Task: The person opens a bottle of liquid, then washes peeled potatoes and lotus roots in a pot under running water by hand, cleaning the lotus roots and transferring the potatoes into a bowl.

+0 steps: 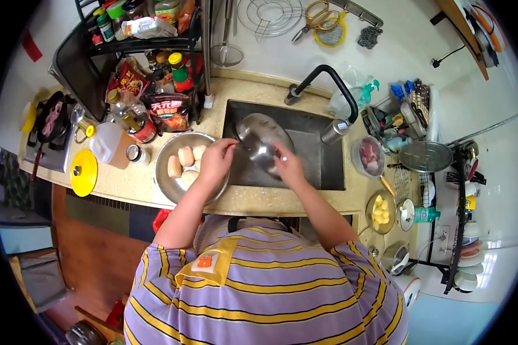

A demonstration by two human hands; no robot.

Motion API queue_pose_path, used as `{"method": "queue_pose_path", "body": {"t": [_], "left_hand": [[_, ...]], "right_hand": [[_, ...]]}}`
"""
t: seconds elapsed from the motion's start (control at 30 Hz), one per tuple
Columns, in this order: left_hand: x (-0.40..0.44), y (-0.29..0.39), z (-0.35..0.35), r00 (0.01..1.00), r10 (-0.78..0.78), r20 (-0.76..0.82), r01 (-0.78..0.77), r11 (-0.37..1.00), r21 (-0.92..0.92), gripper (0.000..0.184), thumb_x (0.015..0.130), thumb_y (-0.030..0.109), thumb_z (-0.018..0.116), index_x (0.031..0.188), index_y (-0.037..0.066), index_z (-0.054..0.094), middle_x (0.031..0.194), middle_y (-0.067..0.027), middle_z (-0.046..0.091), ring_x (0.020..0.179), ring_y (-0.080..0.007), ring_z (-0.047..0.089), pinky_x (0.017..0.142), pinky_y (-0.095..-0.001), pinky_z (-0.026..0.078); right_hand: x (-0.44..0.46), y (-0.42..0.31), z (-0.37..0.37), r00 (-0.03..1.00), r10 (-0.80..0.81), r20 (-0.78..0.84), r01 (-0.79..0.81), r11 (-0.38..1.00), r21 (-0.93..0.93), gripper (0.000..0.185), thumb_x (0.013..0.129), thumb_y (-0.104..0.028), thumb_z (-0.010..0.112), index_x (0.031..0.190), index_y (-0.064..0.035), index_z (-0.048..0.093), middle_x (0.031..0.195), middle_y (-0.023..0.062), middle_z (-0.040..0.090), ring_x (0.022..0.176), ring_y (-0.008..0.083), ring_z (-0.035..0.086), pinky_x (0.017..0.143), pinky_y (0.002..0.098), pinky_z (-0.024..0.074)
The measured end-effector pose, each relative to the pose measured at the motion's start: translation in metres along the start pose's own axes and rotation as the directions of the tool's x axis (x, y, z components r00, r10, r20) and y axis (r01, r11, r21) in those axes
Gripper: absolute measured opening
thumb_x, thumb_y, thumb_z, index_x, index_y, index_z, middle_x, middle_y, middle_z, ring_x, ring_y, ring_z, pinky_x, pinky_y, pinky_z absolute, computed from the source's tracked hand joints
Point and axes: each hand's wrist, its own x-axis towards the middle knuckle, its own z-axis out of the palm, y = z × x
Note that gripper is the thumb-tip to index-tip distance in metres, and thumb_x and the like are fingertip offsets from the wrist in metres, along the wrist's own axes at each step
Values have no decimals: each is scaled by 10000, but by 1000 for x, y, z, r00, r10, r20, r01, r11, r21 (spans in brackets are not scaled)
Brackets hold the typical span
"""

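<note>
A shiny metal bowl [258,129] is tilted over the dark sink [322,167], a little blurred. My right hand [289,168] grips its near right side, thumb and fingers apart around the edge. My left hand [217,162] is closed in a pinch at the bowl's left edge; its fingertips partly hide the contact. Just beneath my left hand and forearm stands a large steel basin [162,167] on the counter. Several pale, peeled lotus root pieces [185,156] lie in it, some covered by my arm.
A black faucet [328,72] arches over the sink's back right. On the right are a container of raw meat [369,156] and a bowl of yellow chunks [381,210]. Left of the basin stand a jar [137,155], a jug [110,146], a yellow lid [84,173] and bottles.
</note>
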Motion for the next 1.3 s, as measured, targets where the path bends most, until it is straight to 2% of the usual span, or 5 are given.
{"method": "queue_pose_path", "body": {"t": [0.33,0.47,0.83,0.93,1.3], "left_hand": [[-13,14,25,985,-165,-58,162,985,-54,161,911,68,601,1040,11,681,902,-133,679,758,-211,641,702,-296,506],[-28,-2,40,966,-239,-99,235,971,-43,164,913,57,598,1047,14,681,893,-121,677,738,-175,634,686,-274,503],[-67,12,34,947,-266,-181,281,957,67,161,898,55,615,1043,46,683,914,-104,660,744,-175,625,637,-281,490],[-81,12,5,950,-252,-184,282,945,166,167,885,44,620,1042,44,679,933,-110,661,734,-193,620,624,-292,480],[-148,-102,-63,524,-449,-724,684,728,43,680,789,188,715,1346,-36,395,1244,-267,450,1185,-390,436,989,-429,398]], "right_hand": [[-44,197,-18,611,780,136,-404,160,901,691,846,-28,609,1478,-134,354,871,33,583,531,93,422,456,241,366],[-51,246,-48,313,948,62,-785,222,578,607,844,-121,642,1410,-106,423,957,48,628,729,195,566,592,349,502],[-31,320,-18,479,878,14,-753,419,-507,494,898,-222,613,1364,-85,521,1363,181,543,1262,345,513,1045,391,420],[-28,184,-41,869,468,160,-258,705,-661,496,894,-266,633,1354,-104,538,1333,188,563,1258,340,518,1033,418,427],[26,-56,64,936,-280,215,234,948,216,239,873,-58,616,1109,-84,645,987,137,656,967,320,635,828,390,511]]}}
